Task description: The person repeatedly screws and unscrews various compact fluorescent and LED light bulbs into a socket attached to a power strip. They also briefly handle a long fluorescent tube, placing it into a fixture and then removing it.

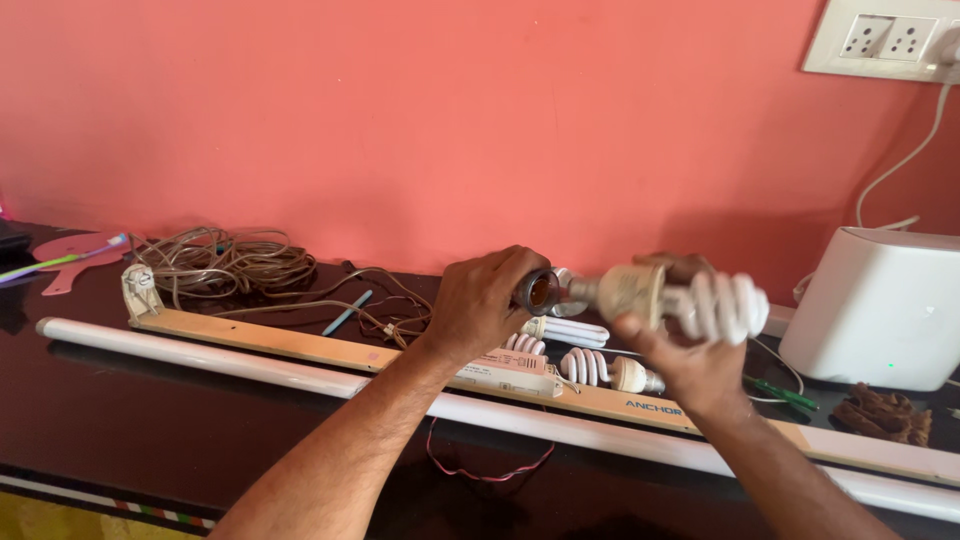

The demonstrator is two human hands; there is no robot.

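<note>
Head view looks down on a dark glossy counter (150,420) against a coral wall. Left hand (480,305) is closed around a dark lamp holder (538,291), its open mouth facing 3 o'clock. Right hand (690,350) grips a white spiral bulb (690,300) by its base, the coiled glass pointing to 3 o'clock and blurred; the bulb's metal cap sits just at the holder's mouth, though whether they touch I cannot tell. Below the hands, at 6 o'clock, lie 2 more spiral bulbs (600,367) on a long wooden batten (300,345), beside a white ballast box (505,372). A long white tube light (200,357) runs along the counter just in front of the batten. At 9 o'clock a tangle of pale cable (225,260) rests near the wall. At 3 o'clock stands a white box-shaped device (880,305), with a wall socket plate (885,40) at 1 o'clock.
</note>
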